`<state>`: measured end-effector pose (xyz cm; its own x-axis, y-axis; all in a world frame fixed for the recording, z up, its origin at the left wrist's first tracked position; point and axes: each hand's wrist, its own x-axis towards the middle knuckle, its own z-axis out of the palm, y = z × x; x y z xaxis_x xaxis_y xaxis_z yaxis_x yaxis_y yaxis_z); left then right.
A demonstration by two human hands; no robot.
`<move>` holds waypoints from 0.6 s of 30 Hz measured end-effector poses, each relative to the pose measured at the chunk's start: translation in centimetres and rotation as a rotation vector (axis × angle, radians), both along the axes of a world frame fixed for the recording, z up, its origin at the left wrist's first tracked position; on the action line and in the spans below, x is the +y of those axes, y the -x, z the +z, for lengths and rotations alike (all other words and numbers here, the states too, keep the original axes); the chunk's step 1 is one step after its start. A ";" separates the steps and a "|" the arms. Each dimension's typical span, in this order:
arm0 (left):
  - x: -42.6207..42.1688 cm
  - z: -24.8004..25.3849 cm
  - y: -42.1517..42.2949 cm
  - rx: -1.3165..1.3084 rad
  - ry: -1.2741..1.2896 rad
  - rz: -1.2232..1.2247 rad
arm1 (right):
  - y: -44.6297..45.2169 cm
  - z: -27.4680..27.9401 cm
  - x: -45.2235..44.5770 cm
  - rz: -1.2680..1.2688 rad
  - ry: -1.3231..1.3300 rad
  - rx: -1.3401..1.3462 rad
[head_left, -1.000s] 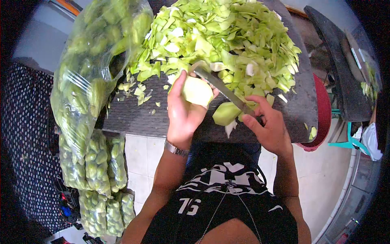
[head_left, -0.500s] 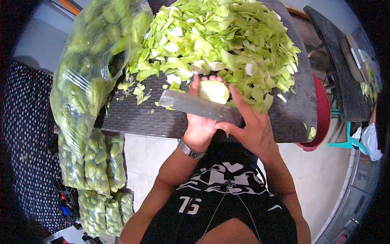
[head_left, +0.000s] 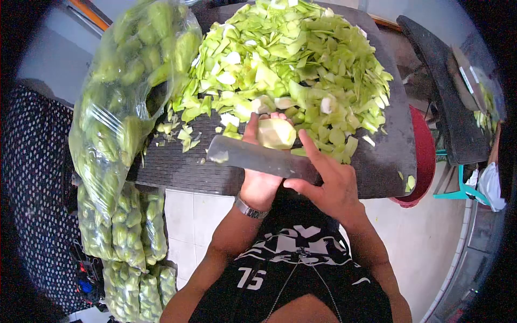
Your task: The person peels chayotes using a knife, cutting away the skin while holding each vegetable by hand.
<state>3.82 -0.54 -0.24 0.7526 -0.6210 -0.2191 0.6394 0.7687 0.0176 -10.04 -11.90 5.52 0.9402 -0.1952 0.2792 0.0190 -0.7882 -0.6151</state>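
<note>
Left hand (head_left: pixel 263 182) cups a pale, peeled chayote (head_left: pixel 276 134), right hand (head_left: pixel 335 189) pinches the knife (head_left: pixel 253 156); peelings (head_left: pixel 318 59) heap high, plenty of bagged chayotes (head_left: pixel 132 134) unpeeled.

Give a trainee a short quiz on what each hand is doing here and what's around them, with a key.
1. True or false: the pale peeled piece is in the left hand.
2. What is the right hand holding?
A) a plastic bag
B) a knife
C) a peeled piece
3. Fill in the blank: from the person's view, the red tub shows beyond the ____ edge of the dark table.

Key: 1 true; 2 B; 3 right.
</note>
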 end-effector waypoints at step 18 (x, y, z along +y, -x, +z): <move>-0.6 3.2 1.7 0.020 -0.287 0.065 | -0.6 -0.6 -1.7 -0.111 -0.115 0.095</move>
